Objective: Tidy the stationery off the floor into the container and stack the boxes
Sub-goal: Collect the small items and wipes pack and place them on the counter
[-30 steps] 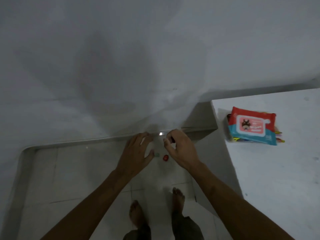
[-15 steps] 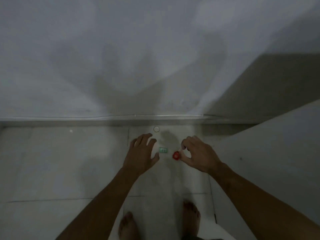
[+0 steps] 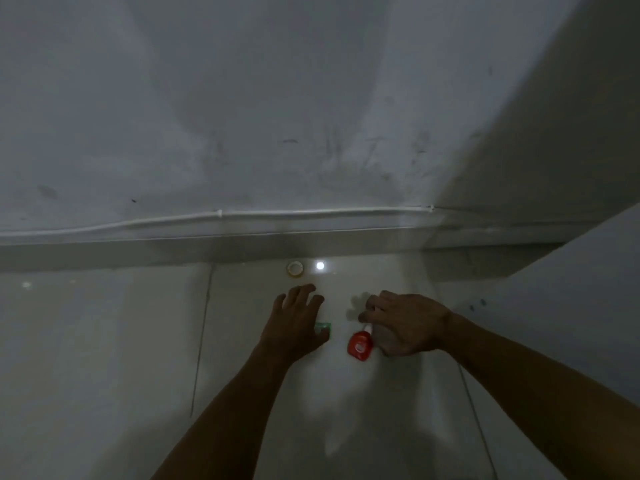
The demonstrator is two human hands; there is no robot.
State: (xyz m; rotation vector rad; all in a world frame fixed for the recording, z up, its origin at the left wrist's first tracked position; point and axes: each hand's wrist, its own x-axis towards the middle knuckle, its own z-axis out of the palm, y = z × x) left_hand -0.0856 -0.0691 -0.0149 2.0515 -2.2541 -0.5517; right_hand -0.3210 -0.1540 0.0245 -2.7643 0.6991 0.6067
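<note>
Both of my arms reach down to the pale tiled floor. My left hand (image 3: pixel 294 323) hovers with fingers spread and straight, its thumb side covering part of a small green item (image 3: pixel 325 329). A red bottle (image 3: pixel 360 345) with a white nozzle lies on the tile just right of it. My right hand (image 3: pixel 405 323) is beside the bottle with fingers curled down, fingertips at the nozzle; whether they pinch it is hidden. A small roll of tape (image 3: pixel 295 268) lies farther off by the wall's skirting.
A grey wall with a thin white cable (image 3: pixel 221 213) along it closes the floor ahead. A white raised surface (image 3: pixel 571 306) juts in from the right. A bright light reflection (image 3: pixel 320 265) sits beside the tape.
The view has dropped closer to the floor and my feet have left the picture. Both hands have come lower over the green item and the red bottle.
</note>
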